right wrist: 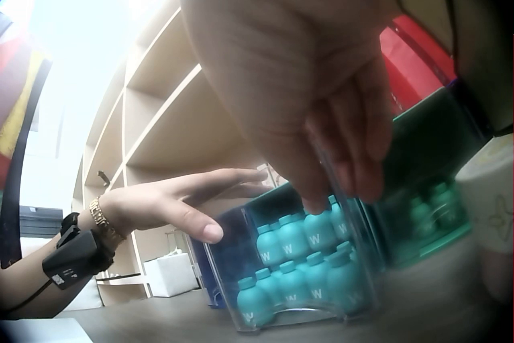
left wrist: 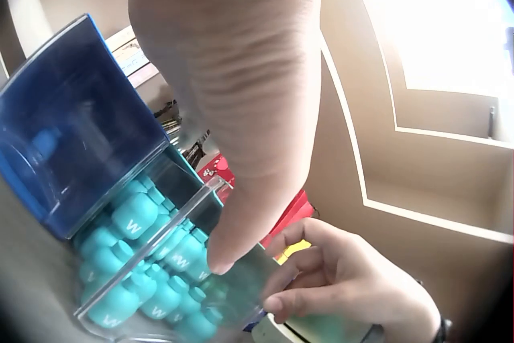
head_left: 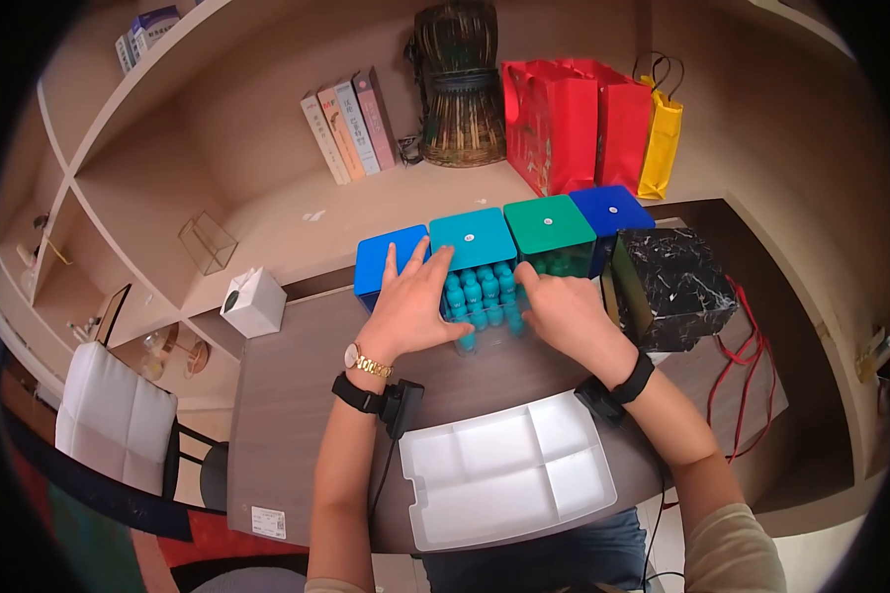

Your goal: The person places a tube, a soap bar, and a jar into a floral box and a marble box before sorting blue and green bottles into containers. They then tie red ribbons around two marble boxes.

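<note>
Behind the grey-brown wood-grain table (head_left: 297,415), curved beige shelving (head_left: 198,128) with red paper bags (head_left: 554,128). Lined up at the table's rear: a blue-lidded box (head_left: 368,279), a teal-lidded box (head_left: 475,233), a green-lidded box (head_left: 549,222) and a dark-blue-lidded box (head_left: 615,206). Massed inside the teal-lidded box, behind its clear plastic front panel (right wrist: 297,311): small teal bottle-shaped pieces (head_left: 483,285), several marked "W". Left hand (head_left: 405,308) released, fingers spread and straight over the blue-lidded and teal-lidded boxes; firmness of contact impossible to tell. Right hand (head_left: 576,318) grasping the clear panel's right edge, between thumb and curled fingers. Nearer the person, a white compartmented tray (head_left: 509,474); to the right, a black marble-patterned box (head_left: 672,277).
</note>
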Demonstrator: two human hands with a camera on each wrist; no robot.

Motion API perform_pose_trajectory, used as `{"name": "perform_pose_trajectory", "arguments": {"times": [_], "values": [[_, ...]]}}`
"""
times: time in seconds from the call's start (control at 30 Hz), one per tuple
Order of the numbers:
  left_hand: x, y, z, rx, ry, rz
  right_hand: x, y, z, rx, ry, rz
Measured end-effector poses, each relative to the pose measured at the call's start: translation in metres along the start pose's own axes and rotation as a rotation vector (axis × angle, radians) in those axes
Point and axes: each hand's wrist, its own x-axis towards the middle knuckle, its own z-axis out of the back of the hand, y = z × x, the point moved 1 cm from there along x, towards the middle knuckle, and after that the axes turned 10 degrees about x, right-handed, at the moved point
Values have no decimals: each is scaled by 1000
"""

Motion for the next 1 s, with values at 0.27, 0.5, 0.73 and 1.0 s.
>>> {"name": "perform_pose_trajectory", "arguments": {"times": [0.27,0.5,0.73,1.0], "values": [[1,9,-13,-29,12,18,3,-3,-16,26,25,-98],[0,10,-15,-44,-10,29,5,2,-19,66,-44,-126],[3,7,-24,-80,-111,19,-1,8,-18,151,84,-74],[10,0,-39,-31,-244,49,-1,-2,-27,195,167,-64]]}}
